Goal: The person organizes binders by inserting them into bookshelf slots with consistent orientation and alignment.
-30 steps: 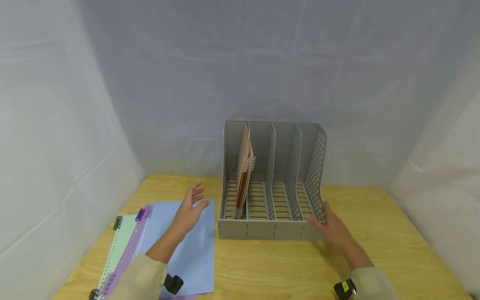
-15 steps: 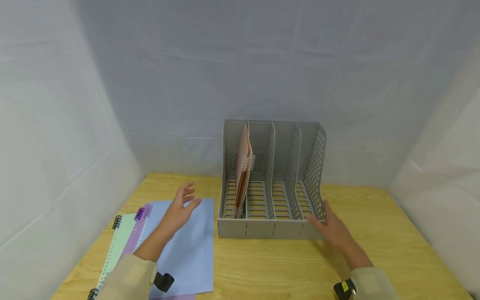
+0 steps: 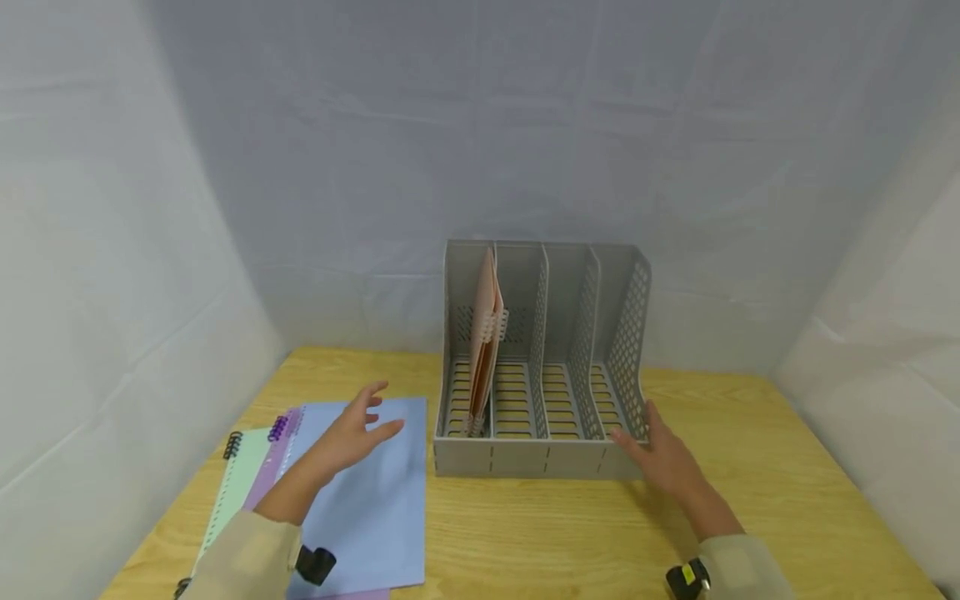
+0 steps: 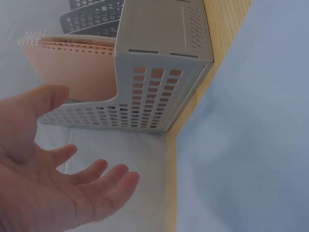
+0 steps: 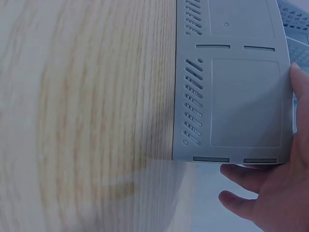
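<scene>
A grey file organizer [image 3: 517, 458] with several upright compartments stands on the table. A pink spiral notebook [image 3: 484, 333] leans upright in its leftmost compartment. My right hand [image 3: 669, 460] grips the organizer's front right corner, thumb on the front rim and fingers along the outer side wall [image 5: 246, 111]. Over the blue notebook [image 3: 375, 517], left of the organizer, my left hand [image 3: 351, 437] hovers with nothing in it. Its fingers are loosely spread, and the left wrist view shows the hand [image 4: 63, 183] apart from the organizer's perforated side [image 4: 149, 92].
Beneath the blue notebook lie a purple spiral notebook [image 3: 268, 477] and a green one [image 3: 234, 487], fanned out to the left. The wooden table [image 3: 525, 542] is bounded by pale sheeting [image 3: 525, 125] at the back and both sides.
My left hand has drawn away from the organizer, leftward and toward me, over the blue notebook. The right hand keeps its place on the organizer's corner.
</scene>
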A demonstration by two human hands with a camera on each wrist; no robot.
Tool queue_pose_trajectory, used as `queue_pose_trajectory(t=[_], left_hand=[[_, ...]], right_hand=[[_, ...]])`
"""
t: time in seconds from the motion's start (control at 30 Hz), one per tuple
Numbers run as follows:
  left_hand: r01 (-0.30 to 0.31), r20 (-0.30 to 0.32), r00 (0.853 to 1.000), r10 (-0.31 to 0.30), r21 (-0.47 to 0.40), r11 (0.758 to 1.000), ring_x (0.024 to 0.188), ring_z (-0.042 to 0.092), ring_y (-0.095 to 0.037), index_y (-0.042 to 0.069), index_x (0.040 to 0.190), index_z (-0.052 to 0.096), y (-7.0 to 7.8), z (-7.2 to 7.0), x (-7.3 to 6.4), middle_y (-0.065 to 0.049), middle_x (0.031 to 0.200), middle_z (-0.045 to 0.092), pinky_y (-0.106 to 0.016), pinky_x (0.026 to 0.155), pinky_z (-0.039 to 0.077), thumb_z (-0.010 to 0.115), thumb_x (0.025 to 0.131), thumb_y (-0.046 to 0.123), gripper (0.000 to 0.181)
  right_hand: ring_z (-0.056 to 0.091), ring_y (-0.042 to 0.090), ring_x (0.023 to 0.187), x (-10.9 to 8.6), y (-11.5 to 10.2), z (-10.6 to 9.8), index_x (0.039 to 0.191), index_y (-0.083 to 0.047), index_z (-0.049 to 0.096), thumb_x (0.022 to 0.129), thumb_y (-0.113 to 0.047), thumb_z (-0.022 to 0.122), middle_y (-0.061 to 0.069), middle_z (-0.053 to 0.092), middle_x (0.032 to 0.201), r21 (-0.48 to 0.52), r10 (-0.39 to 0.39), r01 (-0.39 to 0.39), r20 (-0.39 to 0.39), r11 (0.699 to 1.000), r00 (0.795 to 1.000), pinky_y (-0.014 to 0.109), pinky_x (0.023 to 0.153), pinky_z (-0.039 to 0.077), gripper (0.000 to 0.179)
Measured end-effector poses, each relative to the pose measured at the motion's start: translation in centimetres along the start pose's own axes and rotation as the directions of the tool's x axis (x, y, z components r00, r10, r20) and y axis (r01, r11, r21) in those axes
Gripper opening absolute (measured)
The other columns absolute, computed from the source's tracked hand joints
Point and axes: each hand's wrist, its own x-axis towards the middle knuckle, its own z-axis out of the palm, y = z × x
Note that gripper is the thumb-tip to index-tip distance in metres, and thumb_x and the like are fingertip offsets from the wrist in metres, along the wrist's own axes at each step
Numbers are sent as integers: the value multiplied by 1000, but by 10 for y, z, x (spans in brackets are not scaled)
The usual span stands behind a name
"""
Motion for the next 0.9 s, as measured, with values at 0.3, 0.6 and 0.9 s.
queue_pose_trajectory(t=[0.3, 0.6, 0.9], left_hand=[[52, 65, 996, -56, 55, 997, 132, 34, -52, 4, 153, 13, -6, -9, -7, -33, 148, 29, -62, 99, 40, 62, 94, 44, 87], [110, 76, 990, -123, 157, 981, 126, 42, -50, 4, 154, 12, -13, -16, -12, -33, 142, 38, -61, 94, 44, 63, 91, 50, 93], [150, 48, 985, -165, 231, 961, 118, 48, -50, -1, 147, 25, -26, -28, -16, -35, 135, 44, -61, 90, 45, 62, 92, 48, 83]], right_hand=[[23, 56, 135, 0, 1, 1, 151, 9, -2, 98, -59, 41, 37, 15, 151, 9, -10, 10, -15, 1000, 1000, 65, 108, 22, 96], [22, 54, 136, -2, -1, 1, 151, 8, -2, 98, -58, 40, 36, 14, 152, 2, 5, -5, 2, 1000, 1000, 64, 109, 21, 94], [23, 55, 135, -1, 2, 3, 151, 7, -1, 98, -60, 39, 36, 16, 151, -2, -3, 2, -22, 1000, 1000, 65, 109, 21, 94]])
